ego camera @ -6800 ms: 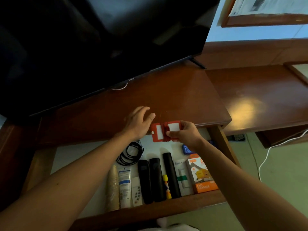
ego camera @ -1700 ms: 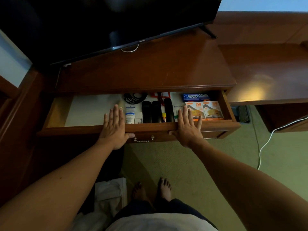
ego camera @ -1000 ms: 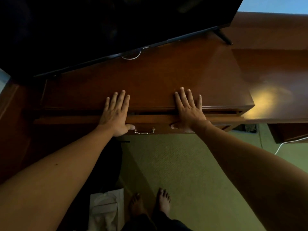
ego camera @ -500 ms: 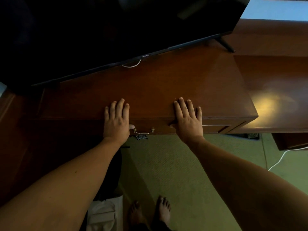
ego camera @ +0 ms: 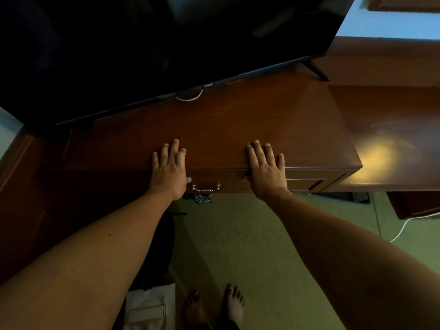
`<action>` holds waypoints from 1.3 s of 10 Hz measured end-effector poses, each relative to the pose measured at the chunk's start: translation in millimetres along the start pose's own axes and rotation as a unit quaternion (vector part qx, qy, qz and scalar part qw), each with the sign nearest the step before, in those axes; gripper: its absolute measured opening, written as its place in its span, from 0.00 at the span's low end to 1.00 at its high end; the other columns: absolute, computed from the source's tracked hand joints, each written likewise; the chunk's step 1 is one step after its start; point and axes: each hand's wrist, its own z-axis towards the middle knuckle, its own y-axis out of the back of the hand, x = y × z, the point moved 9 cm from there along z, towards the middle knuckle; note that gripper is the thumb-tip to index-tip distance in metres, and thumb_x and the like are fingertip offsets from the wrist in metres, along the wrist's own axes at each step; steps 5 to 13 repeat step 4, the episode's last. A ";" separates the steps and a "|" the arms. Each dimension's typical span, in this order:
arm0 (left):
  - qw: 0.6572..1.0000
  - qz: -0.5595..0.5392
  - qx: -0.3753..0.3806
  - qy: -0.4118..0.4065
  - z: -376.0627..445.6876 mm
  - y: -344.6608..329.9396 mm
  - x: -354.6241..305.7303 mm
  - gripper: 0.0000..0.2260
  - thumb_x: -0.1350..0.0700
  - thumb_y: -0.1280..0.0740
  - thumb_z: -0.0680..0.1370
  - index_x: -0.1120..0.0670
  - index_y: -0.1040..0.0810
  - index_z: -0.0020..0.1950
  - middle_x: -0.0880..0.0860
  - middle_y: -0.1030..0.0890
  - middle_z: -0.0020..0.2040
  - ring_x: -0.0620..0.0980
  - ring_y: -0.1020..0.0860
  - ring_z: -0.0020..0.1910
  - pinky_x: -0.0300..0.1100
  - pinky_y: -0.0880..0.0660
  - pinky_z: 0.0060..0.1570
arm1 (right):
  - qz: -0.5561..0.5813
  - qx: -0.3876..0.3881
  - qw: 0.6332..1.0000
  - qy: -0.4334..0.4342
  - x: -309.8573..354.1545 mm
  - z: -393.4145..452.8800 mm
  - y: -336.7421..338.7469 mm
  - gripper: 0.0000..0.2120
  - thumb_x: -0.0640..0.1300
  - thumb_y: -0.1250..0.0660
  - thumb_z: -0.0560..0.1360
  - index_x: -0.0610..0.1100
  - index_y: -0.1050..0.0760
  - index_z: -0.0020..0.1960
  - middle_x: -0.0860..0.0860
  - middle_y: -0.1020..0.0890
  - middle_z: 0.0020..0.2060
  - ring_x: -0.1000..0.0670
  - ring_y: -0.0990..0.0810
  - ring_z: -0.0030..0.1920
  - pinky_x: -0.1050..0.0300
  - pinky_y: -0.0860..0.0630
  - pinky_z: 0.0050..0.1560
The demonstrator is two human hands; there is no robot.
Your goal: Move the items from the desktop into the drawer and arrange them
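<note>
Left hand [ego camera: 169, 169]: laid flat, fingers extended and together, palm over the front edge of the dark reddish-brown wooden desktop [ego camera: 214, 129]; nothing grasped. Right hand [ego camera: 267, 169]: likewise flat, fingers slightly spread, nothing held. Wooden drawer [ego camera: 228, 182] with brass bail handle [ego camera: 206, 186]: seen pushed in, apparently fully, though shadow obscures the seam. Black flat-screen television [ego camera: 154, 44]: stood behind.

You see the drawer [ego camera: 228, 181] fully closed, its dark wooden front flush under the table's [ego camera: 238, 129] front edge. A brass bail handle [ego camera: 206, 187] hangs at the front's middle. Its contents are hidden from you.
</note>
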 end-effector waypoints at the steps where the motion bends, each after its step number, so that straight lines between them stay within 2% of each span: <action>1: 0.996 -0.023 0.087 -0.001 -3.3 10.1 1.5 0.42 0.43 0.32 0.78 0.52 0.56 0.81 0.53 0.65 0.81 0.59 0.62 0.80 0.60 0.57 0.77 | 0.026 0.067 0.997 0.001 1.3 3.6 9.8 0.42 0.54 0.38 0.81 0.49 0.63 0.81 0.49 0.62 0.81 0.41 0.62 0.80 0.32 0.54 0.76; 2: 0.987 -0.044 0.155 -0.004 -11.4 28.7 0.3 0.36 0.45 0.35 0.80 0.50 0.51 0.82 0.52 0.61 0.82 0.58 0.59 0.80 0.59 0.54 0.77 | 0.059 0.118 0.991 -0.005 4.6 4.2 28.3 0.39 0.48 0.36 0.80 0.49 0.56 0.82 0.49 0.55 0.81 0.40 0.56 0.80 0.33 0.53 0.75; 3: 0.987 -0.062 0.146 -0.018 -19.3 62.0 -4.4 0.28 0.47 0.36 0.81 0.49 0.41 0.79 0.53 0.50 0.82 0.58 0.54 0.81 0.57 0.52 0.77 | 0.084 0.102 0.991 0.000 8.7 2.0 59.4 0.35 0.46 0.36 0.79 0.48 0.48 0.81 0.48 0.44 0.80 0.42 0.47 0.79 0.33 0.48 0.75; 4: 0.991 -0.087 0.094 -0.038 -22.0 106.1 -11.3 0.26 0.46 0.35 0.81 0.48 0.37 0.77 0.53 0.41 0.80 0.57 0.46 0.80 0.56 0.46 0.76 | 0.096 0.066 0.993 0.034 17.8 3.7 102.0 0.37 0.52 0.33 0.78 0.48 0.47 0.81 0.49 0.44 0.80 0.42 0.48 0.79 0.35 0.48 0.76; 13: 0.991 -0.087 0.094 -0.038 -22.0 106.1 -11.3 0.26 0.46 0.35 0.81 0.48 0.37 0.77 0.53 0.41 0.80 0.57 0.46 0.80 0.56 0.46 0.76 | 0.096 0.066 0.993 0.034 17.8 3.7 102.0 0.37 0.52 0.33 0.78 0.48 0.47 0.81 0.49 0.44 0.80 0.42 0.48 0.79 0.35 0.48 0.76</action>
